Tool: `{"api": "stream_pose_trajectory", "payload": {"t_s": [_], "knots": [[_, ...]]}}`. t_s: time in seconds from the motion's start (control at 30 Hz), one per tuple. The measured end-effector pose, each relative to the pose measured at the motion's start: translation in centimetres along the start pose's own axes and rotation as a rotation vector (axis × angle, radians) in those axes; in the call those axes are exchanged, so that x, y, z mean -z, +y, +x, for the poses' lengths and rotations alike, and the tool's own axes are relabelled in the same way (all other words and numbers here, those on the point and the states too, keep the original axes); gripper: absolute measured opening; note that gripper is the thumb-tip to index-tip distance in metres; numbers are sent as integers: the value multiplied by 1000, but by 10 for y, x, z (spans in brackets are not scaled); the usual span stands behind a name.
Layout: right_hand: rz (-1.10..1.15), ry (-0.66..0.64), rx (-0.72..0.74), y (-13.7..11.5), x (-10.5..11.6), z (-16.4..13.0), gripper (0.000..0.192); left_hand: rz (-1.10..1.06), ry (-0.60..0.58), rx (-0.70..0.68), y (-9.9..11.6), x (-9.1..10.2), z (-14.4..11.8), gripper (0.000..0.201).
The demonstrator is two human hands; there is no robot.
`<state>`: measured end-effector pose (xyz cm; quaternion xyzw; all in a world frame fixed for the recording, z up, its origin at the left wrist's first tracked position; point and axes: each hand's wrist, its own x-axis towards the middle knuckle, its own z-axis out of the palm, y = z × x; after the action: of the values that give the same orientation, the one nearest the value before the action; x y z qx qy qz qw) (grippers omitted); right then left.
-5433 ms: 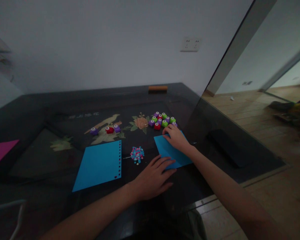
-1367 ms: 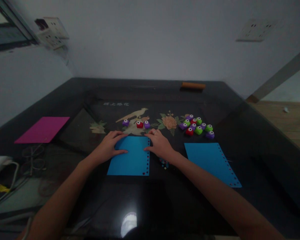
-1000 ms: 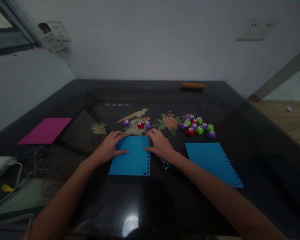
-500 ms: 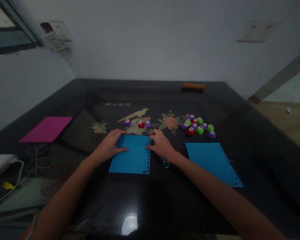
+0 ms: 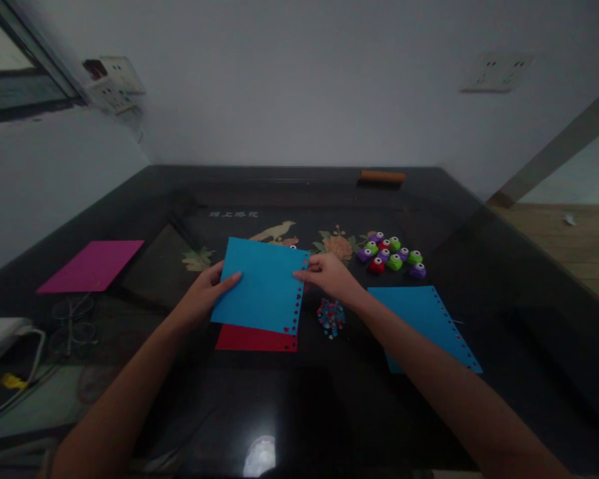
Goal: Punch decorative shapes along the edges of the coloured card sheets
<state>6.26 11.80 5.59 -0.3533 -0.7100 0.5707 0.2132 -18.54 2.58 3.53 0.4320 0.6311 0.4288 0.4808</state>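
"What is at the far side of the dark, glossy table (image 5: 379, 426)?"

"A brown cylinder (image 5: 382, 177) lying on its side, right of centre. Higher, on the pale wall (image 5: 299, 86) to the right, is a wall socket (image 5: 498, 72)."

"And at the left?"

"A white box (image 5: 0, 338) with a white cable (image 5: 42, 346) and a small yellow piece (image 5: 14, 381) near the cable. Above, more sockets (image 5: 121, 74) near a window (image 5: 22, 93)."

"Any pattern on the tabletop?"

"A peach rose (image 5: 340, 246) with green leaves. Beyond the right edge, a white scrap (image 5: 570, 219) lies on wooden floor (image 5: 574, 249)."
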Motion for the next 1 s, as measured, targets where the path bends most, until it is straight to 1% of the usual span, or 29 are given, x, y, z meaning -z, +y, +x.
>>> {"api": "stream_pose_trajectory", "payload": {"t_s": [0.1,0.2,0.3,0.37,0.53,0.6,0.7,0.77,0.87,0.93,1.0], "knots": [[-8,37,22,-4,10,-1,24,-2,-123,126,-3,-4,-5,49],[-87,75,71,-7,20,-2,35,20,-176,152,-2,-13,-13,50],[-119,59,96,-11,27,-5,38,-3,-189,157,0,-22,-20,54],[-81,31,82,-14,31,-6,36,-4,-182,150,0,-26,-22,55],[99,31,-8,-19,39,-7,36,68,-188,123,-4,-24,-19,56],[101,27,-1,-19,42,-8,34,77,-190,121,-4,-23,-18,56],[-7,-14,49,-16,47,-9,19,60,-200,128,-4,-25,-19,57],[-93,-58,59,-13,51,-9,13,40,-233,153,-4,-27,-21,59],[-176,-149,11,-9,53,-9,16,22,-355,188,-5,-31,-22,62],[-199,-198,-38,-7,54,-9,17,22,-430,187,-7,-32,-23,60],[-212,-217,-76,-5,54,-8,16,24,-460,186,-9,-33,-23,57]]}}
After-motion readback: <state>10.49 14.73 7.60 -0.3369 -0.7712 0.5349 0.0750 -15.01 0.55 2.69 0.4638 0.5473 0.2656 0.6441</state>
